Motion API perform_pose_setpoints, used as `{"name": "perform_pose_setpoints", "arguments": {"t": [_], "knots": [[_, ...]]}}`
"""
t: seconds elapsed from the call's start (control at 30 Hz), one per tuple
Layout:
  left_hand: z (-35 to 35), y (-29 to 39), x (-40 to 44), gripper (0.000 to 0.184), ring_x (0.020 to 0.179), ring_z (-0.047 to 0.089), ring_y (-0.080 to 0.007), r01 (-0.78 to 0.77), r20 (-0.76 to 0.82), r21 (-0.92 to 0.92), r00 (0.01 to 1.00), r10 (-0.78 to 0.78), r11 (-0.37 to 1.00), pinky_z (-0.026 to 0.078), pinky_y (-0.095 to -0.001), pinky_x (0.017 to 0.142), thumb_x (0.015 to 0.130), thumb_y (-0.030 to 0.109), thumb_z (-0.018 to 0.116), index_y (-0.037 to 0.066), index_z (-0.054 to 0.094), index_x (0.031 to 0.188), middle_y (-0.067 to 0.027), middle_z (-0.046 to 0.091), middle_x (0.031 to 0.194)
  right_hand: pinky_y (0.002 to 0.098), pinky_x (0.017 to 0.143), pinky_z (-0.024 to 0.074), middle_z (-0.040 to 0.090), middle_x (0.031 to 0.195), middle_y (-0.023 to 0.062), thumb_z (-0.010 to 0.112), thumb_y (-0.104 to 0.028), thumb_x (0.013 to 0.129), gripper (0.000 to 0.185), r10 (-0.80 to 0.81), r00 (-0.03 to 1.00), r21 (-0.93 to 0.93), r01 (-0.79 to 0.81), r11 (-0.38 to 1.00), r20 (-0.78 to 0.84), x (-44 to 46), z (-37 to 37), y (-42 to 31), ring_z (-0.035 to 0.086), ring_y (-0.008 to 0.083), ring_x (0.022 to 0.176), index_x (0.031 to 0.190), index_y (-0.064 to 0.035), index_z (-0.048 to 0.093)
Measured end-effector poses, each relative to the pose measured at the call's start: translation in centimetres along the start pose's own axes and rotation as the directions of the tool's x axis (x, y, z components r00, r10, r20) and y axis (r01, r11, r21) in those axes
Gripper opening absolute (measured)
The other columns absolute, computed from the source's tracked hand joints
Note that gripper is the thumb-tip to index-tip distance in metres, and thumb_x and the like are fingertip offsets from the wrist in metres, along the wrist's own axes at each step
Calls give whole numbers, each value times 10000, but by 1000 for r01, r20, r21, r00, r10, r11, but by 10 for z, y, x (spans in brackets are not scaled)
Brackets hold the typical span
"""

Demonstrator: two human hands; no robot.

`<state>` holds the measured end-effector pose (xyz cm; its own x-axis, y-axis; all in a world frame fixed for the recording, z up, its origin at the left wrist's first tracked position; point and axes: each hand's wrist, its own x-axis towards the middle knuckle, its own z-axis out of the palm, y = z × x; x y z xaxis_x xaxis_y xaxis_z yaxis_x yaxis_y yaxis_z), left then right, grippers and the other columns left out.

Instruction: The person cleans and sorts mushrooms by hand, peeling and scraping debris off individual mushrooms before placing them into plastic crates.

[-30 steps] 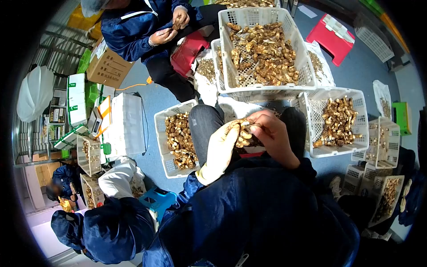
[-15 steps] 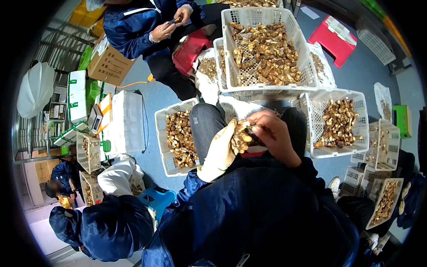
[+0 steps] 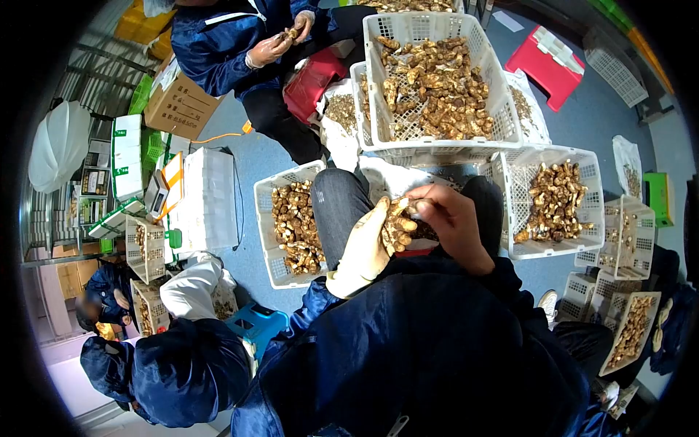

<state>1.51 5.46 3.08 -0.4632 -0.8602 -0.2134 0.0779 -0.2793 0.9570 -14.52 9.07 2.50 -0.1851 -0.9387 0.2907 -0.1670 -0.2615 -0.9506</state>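
Observation:
My left hand (image 3: 365, 244), in a pale glove, is closed around several brown-and-white mushrooms (image 3: 397, 230) above my lap. My right hand (image 3: 453, 227) is bare, its thumb and fingertips pinched together at the right upper side of those mushrooms. What the right fingers grip, if anything, is hidden. A white crate of mushrooms (image 3: 263, 240) stands by my left knee, and another white crate (image 3: 557, 251) with mushrooms is beyond my right knee. In front of me a larger white crate (image 3: 441, 146) holds loose mushrooms over its slotted bottom.
Across from me a person (image 3: 218, 54) in a blue jacket handles a small piece with gloved hands. Another person (image 3: 186, 371) sits at my left near a blue stool (image 3: 258, 325). A red stool (image 3: 542, 65), a cardboard box (image 3: 182, 105) and stacked crates (image 3: 630, 237) stand around.
The mushrooms in my left hand have turned, showing more pale stems. My right fingers have shifted up slightly, and the dark thing seen by the right thumb no longer shows.

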Motion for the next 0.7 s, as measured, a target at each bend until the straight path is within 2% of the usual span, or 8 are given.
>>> {"name": "perform_pose_setpoints", "arguments": {"t": [0.07,0.17,0.23,0.3,0.37,0.47,0.57,0.7], "knots": [[-8,-9,1,455,802,633,-210,96,52,-174,995,-88,980,496,-270,692,844,137,597,-39,451,1237,-142,644,960,300,718,482,646,875,124,545,-47,870,85,-195,981,-126,196,972,17,3,3,5,625,202,796,911,5,599],[-12,-18,1,506,815,640,-205,234,204,-517,968,-148,823,505,-257,705,826,109,655,-39,443,1260,-127,646,973,301,725,483,646,902,130,554,-64,867,92,76,997,29,-75,997,-23,-1,1,-2,627,219,808,908,4,600],[-13,-15,2,380,713,610,-166,370,263,-623,929,-260,689,482,-232,617,885,222,585,11,516,1193,-85,649,885,305,729,485,644,906,134,560,-62,861,85,60,998,74,-59,996,-1,-1,-1,2,628,230,813,897,6,595],[-13,-5,8,351,594,552,-120,539,282,-635,828,-484,553,431,-208,507,954,375,472,84,607,1095,-40,643,776,308,734,486,643,913,136,561,-57,859,77,-37,999,20,36,999,32,1,-2,3,628,233,821,887,9,589],[-18,-9,10,331,592,550,-111,546,328,-638,830,-451,543,432,-205,503,954,368,475,90,606,1078,-24,636,770,311,739,486,643,923,138,557,-48,861,67,-205,974,-125,216,968,94,5,-1,-2,628,230,833,878,13,582],[-24,-21,13,301,587,548,-98,602,422,-682,788,-449,416,434,-202,493,957,351,476,96,601,1056,-4,625,759,312,745,486,642,928,140,561,-39,859,47,-164,986,-121,166,979,29,2,2,7,627,233,853,867,7,570],[-20,-12,13,275,518,514,-73,622,422,-712,750,-509,327,411,-185,439,964,325,464,96,595,1042,9,598,718,331,758,487,632,959,155,561,-26,848,38,100,992,34,-103,994,83,2,-5,-2,619,274,879,834,2,539],[-19,-13,13,256,493,492,-53,601,369,-726,752,-547,336,393,-173,416,964,308,470,95,593,1033,20,570,685,317,741,490,641,933,146,558,-22,857,31,-170,981,-52,175,983,89,5,-3,6,627,251,844,858,9,553]]}}
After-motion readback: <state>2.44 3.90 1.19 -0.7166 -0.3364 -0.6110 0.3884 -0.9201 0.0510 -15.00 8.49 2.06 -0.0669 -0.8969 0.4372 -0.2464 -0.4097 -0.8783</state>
